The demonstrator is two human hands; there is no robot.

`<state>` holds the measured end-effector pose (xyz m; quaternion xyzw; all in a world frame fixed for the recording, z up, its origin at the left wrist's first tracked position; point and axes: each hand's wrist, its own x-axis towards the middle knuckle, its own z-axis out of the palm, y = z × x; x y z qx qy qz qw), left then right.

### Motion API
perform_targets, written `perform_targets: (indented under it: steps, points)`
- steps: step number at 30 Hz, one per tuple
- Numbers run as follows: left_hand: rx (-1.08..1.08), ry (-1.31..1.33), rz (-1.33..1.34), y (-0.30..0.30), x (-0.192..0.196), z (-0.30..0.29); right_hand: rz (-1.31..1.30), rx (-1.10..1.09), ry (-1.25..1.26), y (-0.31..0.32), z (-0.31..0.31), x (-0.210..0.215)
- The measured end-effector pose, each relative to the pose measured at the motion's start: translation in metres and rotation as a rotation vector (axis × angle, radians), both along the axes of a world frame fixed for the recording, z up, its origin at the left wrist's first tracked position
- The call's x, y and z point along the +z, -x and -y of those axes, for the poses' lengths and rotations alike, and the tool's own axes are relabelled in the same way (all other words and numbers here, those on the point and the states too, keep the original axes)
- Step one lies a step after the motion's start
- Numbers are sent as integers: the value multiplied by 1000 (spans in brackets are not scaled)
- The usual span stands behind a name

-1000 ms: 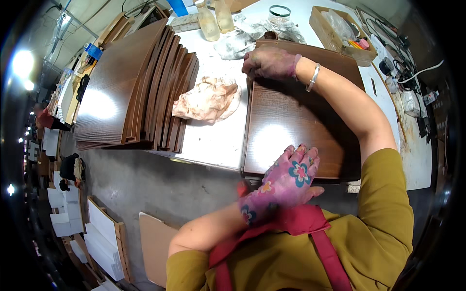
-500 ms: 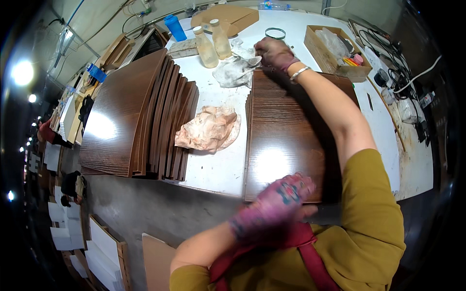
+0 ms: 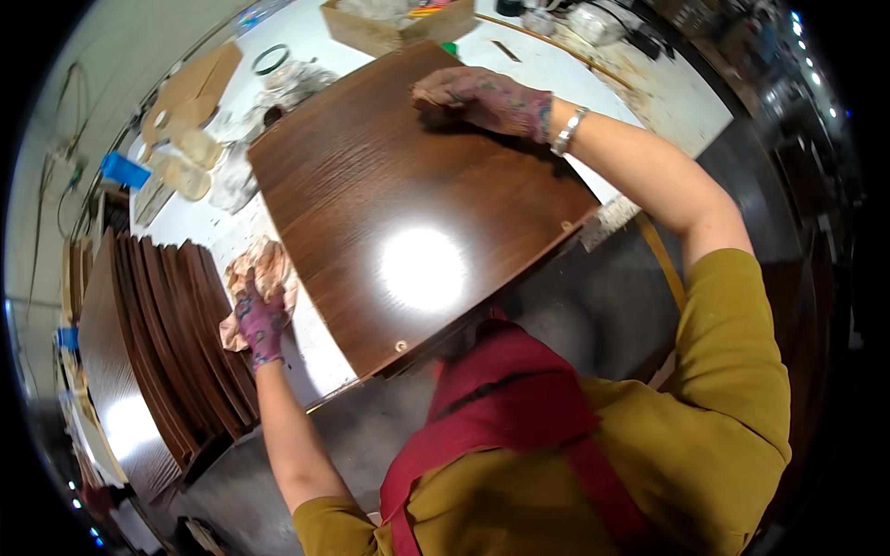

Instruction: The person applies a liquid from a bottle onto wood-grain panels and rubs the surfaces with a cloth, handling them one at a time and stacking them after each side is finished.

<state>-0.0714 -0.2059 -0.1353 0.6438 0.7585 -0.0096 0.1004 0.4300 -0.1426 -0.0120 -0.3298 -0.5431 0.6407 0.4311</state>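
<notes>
My left hand [image 3: 260, 322], in a stained purple glove, is on a crumpled pinkish cloth [image 3: 271, 266] on the white table, its fingers and thumb around a bunched part of it. A dark brown wood-grain board [image 3: 371, 204] lies flat in front of me, glossy under a bright reflection, with a small round fitting near each of its two near corners. My right hand [image 3: 487, 100], gloved too, is over the board's far right part with curled fingers. What those fingers hold, if anything, is hidden.
Several brown boards [image 3: 153, 324] stand leaning together at the left. Toward the back are two cloudy bottles [image 3: 193, 144], a blue bottle [image 3: 125, 170], a flattened cardboard piece [image 3: 199, 83], grey-white rags [image 3: 235, 181], a green ring [image 3: 271, 59] and a cardboard box [image 3: 399, 35] of small items.
My view has turned. My left hand has gone from in front of my body to the pinkish cloth and taken hold of it. My right hand has left the rags and come over the board.
</notes>
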Motion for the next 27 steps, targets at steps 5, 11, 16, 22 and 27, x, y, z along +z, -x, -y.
perform_targets:
  steps: [5,11,16,22,27]
  points:
    - [90,-352,541,-29,93,49,221,-52,-529,-24,-21,-37]
    - [-301,-383,779,-143,223,145,280,63,-563,-27,-52,-50]
    - [-733,-285,366,-292,217,113,444,29,-917,-37,-51,-54]
    - [-1018,-443,147,-389,145,115,-500,354,142,-13,-27,-34]
    - [-1186,-391,216,-383,155,144,-230,159,-98,-9,-29,-32]
